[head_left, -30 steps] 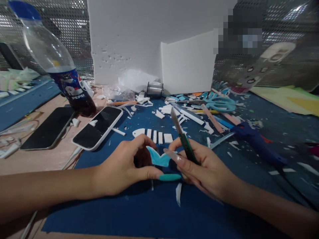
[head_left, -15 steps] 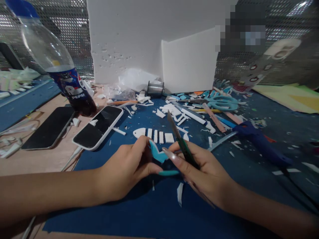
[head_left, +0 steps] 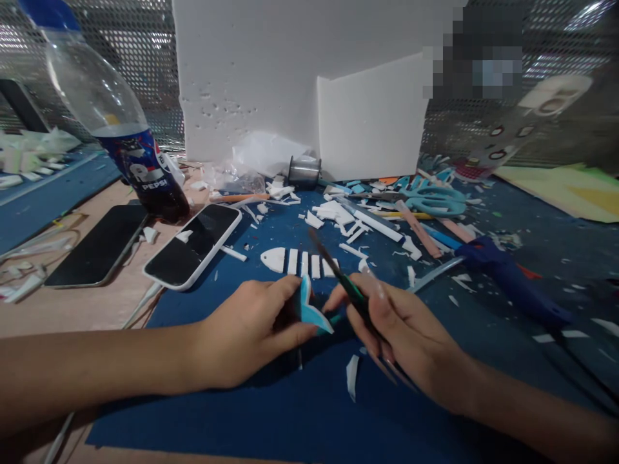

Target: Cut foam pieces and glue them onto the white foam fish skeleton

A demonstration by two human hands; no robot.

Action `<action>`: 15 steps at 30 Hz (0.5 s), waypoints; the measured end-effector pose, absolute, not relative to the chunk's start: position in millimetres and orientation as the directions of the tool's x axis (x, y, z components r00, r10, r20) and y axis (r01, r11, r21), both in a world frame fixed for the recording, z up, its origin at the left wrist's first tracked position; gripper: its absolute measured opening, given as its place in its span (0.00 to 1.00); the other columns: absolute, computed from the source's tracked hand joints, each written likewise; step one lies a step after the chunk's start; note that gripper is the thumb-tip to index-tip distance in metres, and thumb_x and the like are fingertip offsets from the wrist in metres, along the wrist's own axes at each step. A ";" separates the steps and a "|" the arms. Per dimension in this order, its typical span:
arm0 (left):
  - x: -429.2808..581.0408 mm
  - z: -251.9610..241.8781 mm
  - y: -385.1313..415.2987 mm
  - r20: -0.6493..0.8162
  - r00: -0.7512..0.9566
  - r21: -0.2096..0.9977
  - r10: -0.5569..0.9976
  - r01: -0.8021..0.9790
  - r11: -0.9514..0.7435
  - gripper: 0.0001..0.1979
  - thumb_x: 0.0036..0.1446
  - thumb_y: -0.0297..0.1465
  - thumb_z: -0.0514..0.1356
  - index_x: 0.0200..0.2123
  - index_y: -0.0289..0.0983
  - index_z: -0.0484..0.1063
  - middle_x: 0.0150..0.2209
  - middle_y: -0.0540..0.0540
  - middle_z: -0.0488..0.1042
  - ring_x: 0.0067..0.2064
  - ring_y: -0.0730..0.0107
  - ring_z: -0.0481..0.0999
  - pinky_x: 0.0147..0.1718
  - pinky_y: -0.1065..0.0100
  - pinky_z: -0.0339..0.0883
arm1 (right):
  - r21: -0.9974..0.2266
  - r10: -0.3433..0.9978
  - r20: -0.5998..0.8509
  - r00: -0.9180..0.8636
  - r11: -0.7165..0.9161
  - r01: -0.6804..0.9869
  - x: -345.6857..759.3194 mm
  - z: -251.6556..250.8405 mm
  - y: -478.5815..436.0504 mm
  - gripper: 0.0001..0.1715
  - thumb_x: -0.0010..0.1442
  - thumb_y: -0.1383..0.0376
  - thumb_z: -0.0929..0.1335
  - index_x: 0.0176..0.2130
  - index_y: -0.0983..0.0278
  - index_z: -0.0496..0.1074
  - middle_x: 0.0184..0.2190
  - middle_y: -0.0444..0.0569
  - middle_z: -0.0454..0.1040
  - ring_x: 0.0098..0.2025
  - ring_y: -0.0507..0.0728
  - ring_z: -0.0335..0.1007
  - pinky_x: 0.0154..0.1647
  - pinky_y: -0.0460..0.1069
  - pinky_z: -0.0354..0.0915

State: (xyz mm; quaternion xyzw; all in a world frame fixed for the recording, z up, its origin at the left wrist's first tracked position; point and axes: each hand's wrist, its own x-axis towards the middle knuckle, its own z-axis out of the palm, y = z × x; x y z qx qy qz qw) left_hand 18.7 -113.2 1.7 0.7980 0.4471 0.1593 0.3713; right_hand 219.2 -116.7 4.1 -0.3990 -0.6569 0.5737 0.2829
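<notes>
Nearest, on the dark blue cutting mat [head_left: 271,419], a small white foam scrap [head_left: 352,375] lies just in front of the hands. The left hand [head_left: 246,332] pinches a small light-blue curved foam piece [head_left: 309,310] between thumb and fingers, on its edge, just above the mat. The right hand [head_left: 406,328] is closed around a green-handled craft knife [head_left: 341,280]; its blade points away, close beside the piece. The outline looks already cut, and I judge that only some trimming is left. Behind, a row of white foam segments [head_left: 297,261] lies arranged and seems finished. Farther back are turquoise scissors [head_left: 432,198] and tall white foam boards [head_left: 271,77].
</notes>
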 end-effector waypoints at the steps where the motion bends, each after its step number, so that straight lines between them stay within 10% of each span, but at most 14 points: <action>1: 18.3 2.8 -113.6 -0.073 0.563 0.741 0.823 0.583 -0.333 0.11 0.57 0.38 0.54 0.34 0.34 0.63 0.21 0.53 0.63 0.22 0.75 0.61 0.20 0.74 0.50 | -0.973 0.869 -0.054 -0.492 0.065 0.222 220.8 4.5 -114.6 0.24 0.63 0.48 0.54 0.32 0.63 0.62 0.13 0.36 0.55 0.12 0.45 0.48 0.12 0.41 0.50; 15: 8.4 2.6 -114.2 0.028 0.612 0.901 0.790 0.327 -0.286 0.13 0.56 0.39 0.55 0.31 0.34 0.63 0.22 0.53 0.64 0.22 0.77 0.63 0.19 0.75 0.53 | -0.637 0.781 0.219 -0.585 0.568 0.520 221.1 7.4 -104.7 0.15 0.62 0.67 0.59 0.25 0.65 0.65 0.17 0.40 0.61 0.17 0.47 0.56 0.18 0.42 0.52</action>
